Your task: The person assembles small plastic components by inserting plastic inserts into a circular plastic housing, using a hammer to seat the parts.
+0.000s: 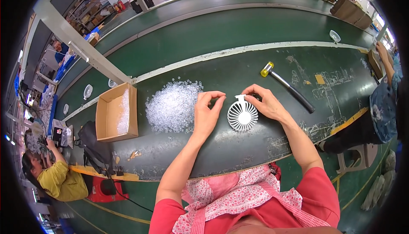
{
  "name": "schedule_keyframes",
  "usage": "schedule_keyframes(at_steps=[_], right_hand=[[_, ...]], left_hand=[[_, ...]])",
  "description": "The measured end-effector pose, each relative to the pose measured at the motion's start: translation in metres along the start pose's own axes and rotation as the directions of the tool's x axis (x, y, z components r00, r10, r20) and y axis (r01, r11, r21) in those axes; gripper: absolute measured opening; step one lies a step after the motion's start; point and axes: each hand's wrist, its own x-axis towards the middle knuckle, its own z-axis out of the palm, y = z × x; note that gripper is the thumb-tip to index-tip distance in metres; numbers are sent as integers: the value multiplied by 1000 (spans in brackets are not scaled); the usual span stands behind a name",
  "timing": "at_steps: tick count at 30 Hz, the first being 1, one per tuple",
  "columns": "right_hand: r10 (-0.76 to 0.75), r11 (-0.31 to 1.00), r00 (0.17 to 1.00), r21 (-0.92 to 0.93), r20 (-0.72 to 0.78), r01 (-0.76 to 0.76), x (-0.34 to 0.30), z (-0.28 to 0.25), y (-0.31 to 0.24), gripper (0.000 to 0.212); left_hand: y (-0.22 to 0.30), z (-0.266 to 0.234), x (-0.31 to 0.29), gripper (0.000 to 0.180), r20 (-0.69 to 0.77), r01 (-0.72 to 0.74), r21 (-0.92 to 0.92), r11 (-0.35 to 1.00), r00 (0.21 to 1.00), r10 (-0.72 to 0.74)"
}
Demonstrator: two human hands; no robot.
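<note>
A white round fan grille (243, 117) with radial ribs and a short neck lies on the dark green worktable in front of me. My right hand (267, 104) is closed on the grille's neck at its far end, thumb and fingertips against it. Just left of the grille, my left hand (208, 114) is raised with thumb and forefinger pinched together. Whatever may be between those fingertips is too small to make out. A wide pile of small clear plastic pieces (172, 106) spreads on the table beside my left hand.
An open cardboard box (111, 114) with some clear pieces stands left of the pile. A yellow-headed hammer (292, 89) lies to the right. Beyond runs a green conveyor belt (204, 33) carrying more white grilles (335, 36). Co-workers sit at left (61, 178) and right (385, 102).
</note>
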Motion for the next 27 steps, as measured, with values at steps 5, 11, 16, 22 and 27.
schedule_keyframes(at_steps=[5,11,16,22,27], right_hand=[[-139,984,979,92,-147,154,-5,21,-3,16],[-191,970,962,115,-198,216,-8,34,-5,17],[-180,972,963,113,-200,205,-9,33,-6,17],[-226,970,951,40,-210,239,-9,36,-5,17],[-312,949,901,-140,-303,281,-12,36,2,14]], left_hand=[[-13,6,1,16,234,358,-672,648,933,-272],[-16,7,-2,24,317,439,-754,489,895,-316],[-7,10,-2,25,324,457,-755,471,884,-338],[3,12,-8,25,259,410,-683,604,910,-325],[4,14,-16,24,50,4,-254,967,999,9]])
